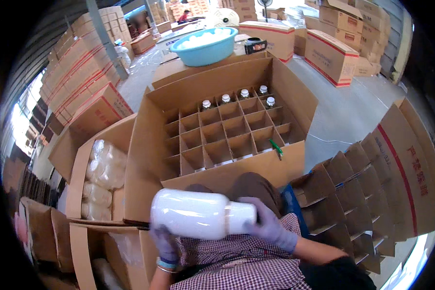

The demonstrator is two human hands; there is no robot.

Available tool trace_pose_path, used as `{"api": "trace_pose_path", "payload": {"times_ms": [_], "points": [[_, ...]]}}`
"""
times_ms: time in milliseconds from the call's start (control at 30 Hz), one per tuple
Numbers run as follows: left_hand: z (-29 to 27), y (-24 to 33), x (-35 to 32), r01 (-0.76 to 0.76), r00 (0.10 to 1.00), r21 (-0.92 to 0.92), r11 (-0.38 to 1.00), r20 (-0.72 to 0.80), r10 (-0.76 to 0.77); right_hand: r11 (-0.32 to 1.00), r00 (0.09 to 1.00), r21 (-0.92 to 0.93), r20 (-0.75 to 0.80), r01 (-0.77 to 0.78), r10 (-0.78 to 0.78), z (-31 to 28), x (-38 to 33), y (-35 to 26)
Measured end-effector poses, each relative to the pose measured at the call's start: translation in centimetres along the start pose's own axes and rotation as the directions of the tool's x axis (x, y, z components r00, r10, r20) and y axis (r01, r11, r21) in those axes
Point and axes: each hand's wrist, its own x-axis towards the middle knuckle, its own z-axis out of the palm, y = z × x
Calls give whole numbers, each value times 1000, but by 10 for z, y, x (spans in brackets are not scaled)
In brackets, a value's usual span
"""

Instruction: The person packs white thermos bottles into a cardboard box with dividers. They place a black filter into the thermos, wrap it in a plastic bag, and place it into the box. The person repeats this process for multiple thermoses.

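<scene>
A large, glossy white bottle (191,212) lies sideways above my lap, its narrower neck end to the right. My left hand (164,245), in a pale grey-purple glove, supports the wide end from below. Around the neck end closes my right hand (271,223), gloved alike. In front of me stands an open carton (285,166) with a cardboard divider grid (237,128). Several bottles with white caps (225,98) stand in its far cells. A green-handled tool (277,149) rests at the near edge of the grid; its kind is unclear.
Behind the carton sits a light-blue basin (205,52) of white pieces. To the left, an open carton (77,186) holds clear-wrapped jars (104,166). A tilted carton (406,179) with dividers stands at right. Stacked cartons (77,72) rise behind; a person in red (183,18) is far off.
</scene>
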Motion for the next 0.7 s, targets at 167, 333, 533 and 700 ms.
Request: {"api": "trace_pose_path", "payload": {"times_ms": [167,333,533,700], "points": [[-28,13,85,277,953,-418,865,234,-192,702,784,-355,204,617,-586,-6,95,-18],[-41,0,95,206,968,-715,668,51,-244,333,976,-918,-210,-218,59,-81,247,95],[-24,37,77,91,919,-650,754,-238,-316,724,997,-690,51,-1,49,-38,260,83],[-2,33,58,9,965,-123,992,-260,-41,810,636,5,623,-586,456,9,165,55]]}}
